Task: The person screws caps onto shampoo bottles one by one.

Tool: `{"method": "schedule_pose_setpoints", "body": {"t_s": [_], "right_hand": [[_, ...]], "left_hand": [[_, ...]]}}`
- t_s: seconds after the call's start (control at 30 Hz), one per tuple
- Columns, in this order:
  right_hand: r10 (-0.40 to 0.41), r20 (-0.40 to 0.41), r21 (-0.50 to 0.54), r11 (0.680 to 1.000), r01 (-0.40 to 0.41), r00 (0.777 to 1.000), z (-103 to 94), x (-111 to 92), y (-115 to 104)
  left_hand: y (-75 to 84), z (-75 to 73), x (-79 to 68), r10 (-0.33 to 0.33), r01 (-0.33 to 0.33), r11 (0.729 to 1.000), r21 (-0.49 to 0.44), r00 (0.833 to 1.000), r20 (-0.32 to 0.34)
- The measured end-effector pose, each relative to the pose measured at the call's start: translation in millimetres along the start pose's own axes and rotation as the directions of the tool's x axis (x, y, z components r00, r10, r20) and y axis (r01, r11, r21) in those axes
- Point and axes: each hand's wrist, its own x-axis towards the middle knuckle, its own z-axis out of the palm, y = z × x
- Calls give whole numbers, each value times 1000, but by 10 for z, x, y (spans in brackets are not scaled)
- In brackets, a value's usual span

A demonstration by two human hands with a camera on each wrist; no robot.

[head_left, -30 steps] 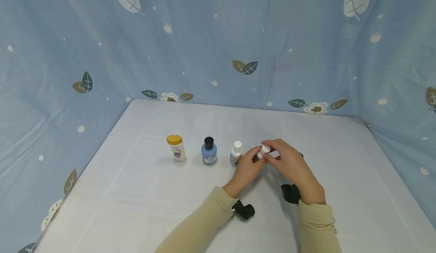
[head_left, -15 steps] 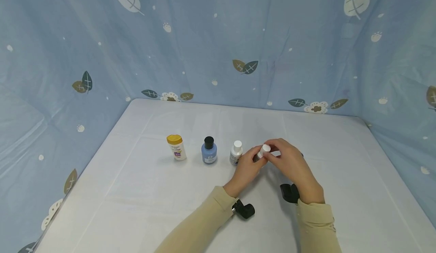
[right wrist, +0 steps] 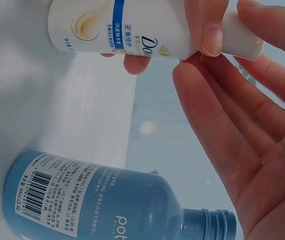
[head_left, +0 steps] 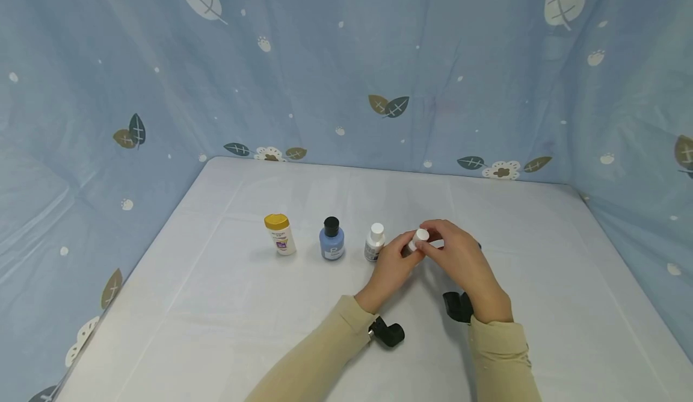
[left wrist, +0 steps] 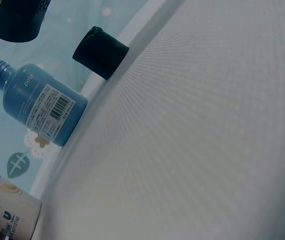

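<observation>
In the head view my left hand point(head_left: 391, 269) grips a small white conditioner bottle point(head_left: 413, 246), mostly hidden by the fingers. My right hand point(head_left: 465, 263) pinches the bottle's white cap point(head_left: 421, 235) between thumb and fingers. The right wrist view shows the conditioner bottle point(right wrist: 97, 25) close up, its blue-striped label partly covered by fingers, with the white cap point(right wrist: 242, 37) on its neck. Just left of my left hand stands another white-capped bottle point(head_left: 375, 244). A dark object point(left wrist: 20, 20) sits beside some skin at the left wrist view's edge.
A blue bottle point(head_left: 332, 245) with a black cap and a yellow-capped bottle point(head_left: 281, 239) stand farther left. Both wrist views show a blue bottle point(left wrist: 42, 102) with a bare threaded neck. A loose black cap point(left wrist: 101, 52) lies nearby on the white tabletop point(left wrist: 182, 150).
My right hand's fingers have shifted slightly around the white cap, and its wrist has drifted a little left. The left hand keeps its hold. The standing bottles have not moved.
</observation>
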Motion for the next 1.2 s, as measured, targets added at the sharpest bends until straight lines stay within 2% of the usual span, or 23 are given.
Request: {"method": "schedule_pose_setpoints", "body": {"t_s": [0.37, 1.2], "right_hand": [[-47, -2, -15, 999, 47, 999, 13, 6, -1], [-25, 25, -23, 999, 26, 999, 11, 5, 3]], "left_hand": [[-21, 2, -7, 4, -4, 1000, 11, 1000, -12], [6, -10, -13, -17, 17, 999, 27, 1000, -8]]}}
